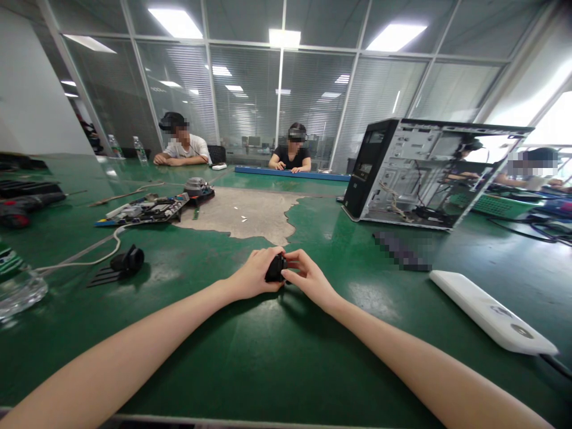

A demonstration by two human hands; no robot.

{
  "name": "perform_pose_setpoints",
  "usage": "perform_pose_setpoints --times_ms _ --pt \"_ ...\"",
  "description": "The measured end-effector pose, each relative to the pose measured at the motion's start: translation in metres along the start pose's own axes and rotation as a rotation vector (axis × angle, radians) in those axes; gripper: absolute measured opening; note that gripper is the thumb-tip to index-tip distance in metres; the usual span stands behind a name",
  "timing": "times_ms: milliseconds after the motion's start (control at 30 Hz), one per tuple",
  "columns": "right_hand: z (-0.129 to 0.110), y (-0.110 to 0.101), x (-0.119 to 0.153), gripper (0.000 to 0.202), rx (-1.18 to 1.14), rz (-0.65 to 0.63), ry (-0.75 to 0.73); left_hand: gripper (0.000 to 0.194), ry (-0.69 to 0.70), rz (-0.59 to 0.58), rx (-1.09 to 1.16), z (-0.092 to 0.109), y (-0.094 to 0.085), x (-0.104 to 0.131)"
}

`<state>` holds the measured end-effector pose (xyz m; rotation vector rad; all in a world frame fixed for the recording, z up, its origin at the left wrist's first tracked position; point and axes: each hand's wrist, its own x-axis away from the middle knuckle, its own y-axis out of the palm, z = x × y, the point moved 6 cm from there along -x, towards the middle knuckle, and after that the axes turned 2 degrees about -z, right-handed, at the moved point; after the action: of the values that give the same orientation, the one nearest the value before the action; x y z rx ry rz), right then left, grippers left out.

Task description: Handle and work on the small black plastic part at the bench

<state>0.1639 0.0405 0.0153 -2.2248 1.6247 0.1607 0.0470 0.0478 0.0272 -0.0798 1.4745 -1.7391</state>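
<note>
Below frame centre, one small black part [274,270] was held: left hand [255,273] curled around it, right hand [310,279] half-closed, thumb and fingers on its right edge. Upper right stood an open computer case [397,179].

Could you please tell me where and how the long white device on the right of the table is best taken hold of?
Probably across the middle of the white device, the right hand coming from above to grip both long edges: it lies flat and is much longer than wide. The black cable at its near end makes that end less handy.
</note>
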Motion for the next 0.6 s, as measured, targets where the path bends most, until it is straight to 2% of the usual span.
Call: perform_pose_setpoints --times_ms 133,400,600 --pt "-0.002 -0.001 0.001 0.019 -0.021 0.020 -0.019 0.060 0.004 0.011 -0.003 0.000 0.000 0.000" --pt "0.007 -0.001 -0.002 0.030 0.016 0.033 0.046 0.058 -0.005 0.005 0.005 0.001 -0.001 0.000" --pt "-0.004 0.000 0.001 0.024 0.040 0.021 -0.017 0.060 0.001 0.022 -0.001 0.000 0.000 0.000"
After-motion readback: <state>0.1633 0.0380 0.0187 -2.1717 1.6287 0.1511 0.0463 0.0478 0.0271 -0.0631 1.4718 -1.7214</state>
